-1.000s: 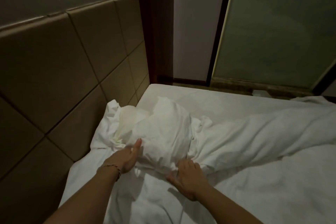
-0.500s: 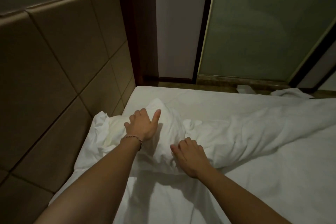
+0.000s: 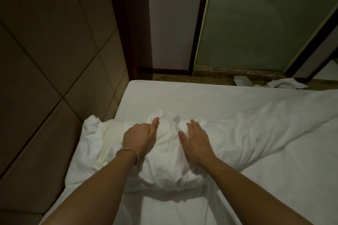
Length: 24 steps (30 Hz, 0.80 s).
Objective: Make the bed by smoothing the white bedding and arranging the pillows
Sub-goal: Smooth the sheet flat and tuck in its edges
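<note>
Left hand [image 3: 140, 138]: fingers curled over the far-left slope of the pillow [image 3: 161, 153], thumb pointing forward; it looks to be gripping the cover, though I cannot see the fingertips. Right hand [image 3: 196, 143]: flat, fingers straight, pressing the pillow's right half.

Change since a second ago: I note both hands have travelled from the pillow's near edge up onto its top, the right one going from curled to flat (the left moved first, half a second back). The pillow now lies lower and broader, near the padded headboard [image 3: 54, 78], with a bunched fold still standing between the two hands.

Reading: I judge this is the patting-down stage, pillow placed but not yet smooth.

Outward: the white duvet [image 3: 256, 133] runs as a rumpled ridge off to the right across the sheet [image 3: 182, 95], touching the pillow's right end. That bedding is not yet smoothed. Crumpled white things lie on the floor [image 3: 192, 77] beyond the bed.
</note>
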Each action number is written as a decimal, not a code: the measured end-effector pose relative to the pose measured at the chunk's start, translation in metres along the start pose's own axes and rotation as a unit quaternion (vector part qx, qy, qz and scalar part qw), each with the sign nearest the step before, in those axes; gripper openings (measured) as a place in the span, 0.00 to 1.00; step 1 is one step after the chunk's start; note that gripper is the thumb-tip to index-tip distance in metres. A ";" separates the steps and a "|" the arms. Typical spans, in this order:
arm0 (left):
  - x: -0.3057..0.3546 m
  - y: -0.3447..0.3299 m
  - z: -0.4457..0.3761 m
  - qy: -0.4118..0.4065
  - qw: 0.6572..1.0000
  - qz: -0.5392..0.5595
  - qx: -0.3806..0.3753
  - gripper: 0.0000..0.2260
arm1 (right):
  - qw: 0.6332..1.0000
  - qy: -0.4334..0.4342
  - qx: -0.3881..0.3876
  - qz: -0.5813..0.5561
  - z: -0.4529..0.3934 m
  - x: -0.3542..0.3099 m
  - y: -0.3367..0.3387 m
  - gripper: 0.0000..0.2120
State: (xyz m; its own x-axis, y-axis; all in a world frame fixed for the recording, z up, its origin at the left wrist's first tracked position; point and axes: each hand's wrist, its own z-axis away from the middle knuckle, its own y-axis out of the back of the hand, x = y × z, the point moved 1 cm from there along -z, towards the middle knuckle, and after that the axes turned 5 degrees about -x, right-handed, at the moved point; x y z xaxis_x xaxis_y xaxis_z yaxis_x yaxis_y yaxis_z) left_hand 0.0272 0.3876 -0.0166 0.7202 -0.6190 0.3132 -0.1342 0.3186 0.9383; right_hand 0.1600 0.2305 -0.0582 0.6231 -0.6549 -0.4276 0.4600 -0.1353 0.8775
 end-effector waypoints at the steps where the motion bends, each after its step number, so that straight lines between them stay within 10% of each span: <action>1: -0.008 0.007 0.007 -0.010 1.000 -0.004 0.010 0.36 | 1.000 0.010 -0.003 0.001 -0.007 -0.008 0.001 0.42; 5: -0.046 0.034 0.039 -0.049 0.997 -0.025 0.050 0.34 | 0.997 0.031 -0.064 -0.018 -0.028 -0.039 0.002 0.49; 9: -0.070 0.053 0.067 0.013 0.997 -0.043 0.059 0.30 | 0.991 0.045 -0.123 -0.009 -0.010 -0.064 -0.008 0.30; 14: -0.068 0.057 0.111 0.032 0.994 -0.105 0.024 0.22 | 0.991 0.084 -0.037 0.093 0.036 -0.074 0.011 0.55; 24: -0.048 0.114 0.181 0.008 0.979 -0.007 0.203 0.39 | 0.978 0.169 0.040 0.111 0.176 -0.107 0.111 0.39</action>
State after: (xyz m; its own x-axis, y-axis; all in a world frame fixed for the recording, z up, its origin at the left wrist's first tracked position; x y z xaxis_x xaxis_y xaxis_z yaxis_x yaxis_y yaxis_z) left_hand -0.1460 0.3238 0.1015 0.7343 -0.6086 0.3007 -0.3820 -0.0043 0.9241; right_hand 0.0333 0.1544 0.1228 0.8824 -0.3927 -0.2591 0.2458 -0.0847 0.9656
